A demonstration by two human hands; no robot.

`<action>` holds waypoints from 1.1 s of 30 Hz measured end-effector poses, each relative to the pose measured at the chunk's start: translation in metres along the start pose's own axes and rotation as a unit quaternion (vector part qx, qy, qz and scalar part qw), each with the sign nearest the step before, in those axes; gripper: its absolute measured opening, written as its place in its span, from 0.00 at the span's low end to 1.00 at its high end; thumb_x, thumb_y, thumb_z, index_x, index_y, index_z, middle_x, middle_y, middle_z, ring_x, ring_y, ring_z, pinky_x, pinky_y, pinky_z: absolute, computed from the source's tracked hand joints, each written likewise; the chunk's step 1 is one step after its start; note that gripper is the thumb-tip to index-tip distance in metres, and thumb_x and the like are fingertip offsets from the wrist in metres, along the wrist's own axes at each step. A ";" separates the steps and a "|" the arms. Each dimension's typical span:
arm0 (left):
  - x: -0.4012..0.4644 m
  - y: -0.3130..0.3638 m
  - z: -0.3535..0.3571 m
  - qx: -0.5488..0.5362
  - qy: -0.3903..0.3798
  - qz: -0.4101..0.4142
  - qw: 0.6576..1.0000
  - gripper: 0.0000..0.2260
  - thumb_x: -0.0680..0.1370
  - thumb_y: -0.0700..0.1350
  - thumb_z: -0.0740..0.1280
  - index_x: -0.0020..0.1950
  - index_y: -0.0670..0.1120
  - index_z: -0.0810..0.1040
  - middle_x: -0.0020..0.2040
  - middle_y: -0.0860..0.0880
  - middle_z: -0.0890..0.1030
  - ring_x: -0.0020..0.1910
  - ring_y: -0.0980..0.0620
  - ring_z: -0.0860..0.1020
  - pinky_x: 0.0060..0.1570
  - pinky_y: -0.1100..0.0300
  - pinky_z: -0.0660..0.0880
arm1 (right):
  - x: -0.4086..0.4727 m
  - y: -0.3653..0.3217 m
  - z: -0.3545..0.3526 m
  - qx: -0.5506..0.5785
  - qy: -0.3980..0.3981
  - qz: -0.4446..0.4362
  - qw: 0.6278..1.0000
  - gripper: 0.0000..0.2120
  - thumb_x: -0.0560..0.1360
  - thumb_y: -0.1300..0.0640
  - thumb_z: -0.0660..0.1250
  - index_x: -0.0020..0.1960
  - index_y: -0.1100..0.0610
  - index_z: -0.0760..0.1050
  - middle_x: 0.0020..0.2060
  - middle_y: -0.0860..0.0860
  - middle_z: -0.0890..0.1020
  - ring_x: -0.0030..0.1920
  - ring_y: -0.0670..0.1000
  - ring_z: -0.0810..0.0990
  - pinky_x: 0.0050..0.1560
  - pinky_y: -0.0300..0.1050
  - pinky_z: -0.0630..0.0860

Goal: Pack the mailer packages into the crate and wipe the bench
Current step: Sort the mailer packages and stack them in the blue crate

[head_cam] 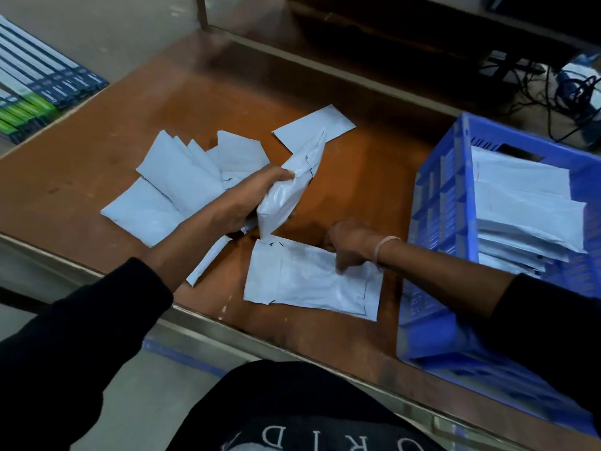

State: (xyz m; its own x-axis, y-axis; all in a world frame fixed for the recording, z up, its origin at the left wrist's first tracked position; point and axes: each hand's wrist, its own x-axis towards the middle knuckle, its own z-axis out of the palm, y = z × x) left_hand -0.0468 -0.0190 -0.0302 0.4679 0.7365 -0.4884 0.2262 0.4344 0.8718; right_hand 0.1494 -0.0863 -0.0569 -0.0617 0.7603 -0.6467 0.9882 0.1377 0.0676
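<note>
Bench [357,177]; right hand [349,244] blurred (grip unclear).

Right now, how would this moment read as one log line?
left hand grips lifted mailer | right hand pinches flat mailer | crate part-filled | bench unwiped

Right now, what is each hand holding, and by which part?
The left hand grips a lifted mailer along its left edge. The right hand pinches the flat mailer on the bench at its upper right edge.
</note>
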 end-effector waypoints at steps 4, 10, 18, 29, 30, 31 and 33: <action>0.003 0.007 -0.002 -0.001 -0.009 0.012 1.000 0.24 0.72 0.62 0.70 0.65 0.53 0.77 0.62 0.36 0.82 0.59 0.36 0.81 0.64 0.41 0.75 | -0.028 0.023 -0.027 -0.006 0.094 -0.096 0.991 0.13 0.68 0.56 0.77 0.41 0.51 0.72 0.37 0.46 0.75 0.40 0.51 0.73 0.44 0.49 0.73; 0.012 0.018 -0.002 -0.018 -0.025 0.011 0.999 0.12 0.82 0.54 0.64 0.60 0.48 0.79 0.48 0.44 0.85 0.43 0.48 0.82 0.44 0.56 0.77 | -0.074 0.060 -0.056 0.029 0.158 -0.159 0.974 0.07 0.71 0.57 0.75 0.44 0.50 0.78 0.40 0.44 0.81 0.42 0.47 0.77 0.47 0.49 0.75; 0.017 0.030 0.012 -0.098 -0.104 -0.025 0.989 0.11 0.84 0.46 0.60 0.62 0.45 0.78 0.47 0.43 0.86 0.40 0.48 0.85 0.39 0.58 0.83 | -0.102 0.081 -0.089 0.103 0.191 -0.210 0.953 0.08 0.72 0.56 0.76 0.50 0.48 0.84 0.44 0.39 0.84 0.47 0.39 0.80 0.49 0.34 0.73; 0.036 0.019 0.037 -0.127 -0.188 -0.014 0.974 0.20 0.82 0.46 0.56 0.47 0.47 0.88 0.47 0.46 0.86 0.45 0.49 0.84 0.48 0.55 0.80 | -0.071 0.117 -0.076 0.192 0.366 -0.084 0.907 0.07 0.71 0.54 0.76 0.45 0.55 0.80 0.42 0.50 0.82 0.45 0.53 0.80 0.46 0.48 0.74; 0.035 0.019 0.039 -0.138 -0.191 -0.013 0.972 0.21 0.82 0.45 0.54 0.50 0.47 0.88 0.51 0.46 0.86 0.49 0.48 0.84 0.51 0.54 0.81 | -0.069 0.121 -0.073 0.208 0.374 -0.074 0.901 0.08 0.71 0.53 0.76 0.45 0.54 0.79 0.43 0.51 0.81 0.46 0.53 0.80 0.47 0.50 0.75; 0.036 0.018 0.041 -0.147 -0.202 -0.011 0.968 0.20 0.82 0.45 0.53 0.54 0.46 0.86 0.54 0.45 0.85 0.52 0.47 0.83 0.54 0.52 0.80 | -0.068 0.125 -0.070 0.221 0.379 -0.067 0.896 0.09 0.70 0.52 0.77 0.44 0.54 0.78 0.45 0.51 0.80 0.46 0.53 0.79 0.47 0.50 0.75; 0.032 0.021 0.044 -0.166 -0.225 -0.008 0.960 0.17 0.80 0.45 0.54 0.61 0.46 0.80 0.59 0.43 0.81 0.55 0.44 0.80 0.57 0.48 0.75 | -0.068 0.128 -0.066 0.235 0.384 -0.066 0.891 0.10 0.71 0.52 0.76 0.45 0.53 0.77 0.49 0.51 0.78 0.48 0.50 0.77 0.48 0.47 0.74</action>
State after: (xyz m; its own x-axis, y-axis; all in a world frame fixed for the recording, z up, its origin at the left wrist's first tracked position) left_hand 0.0105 -0.0089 -0.0266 0.8051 0.4626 -0.3713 -0.0130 0.6395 0.7687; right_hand 0.2712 -0.0785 0.0460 -0.0809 0.9920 0.0965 0.9036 0.1139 -0.4130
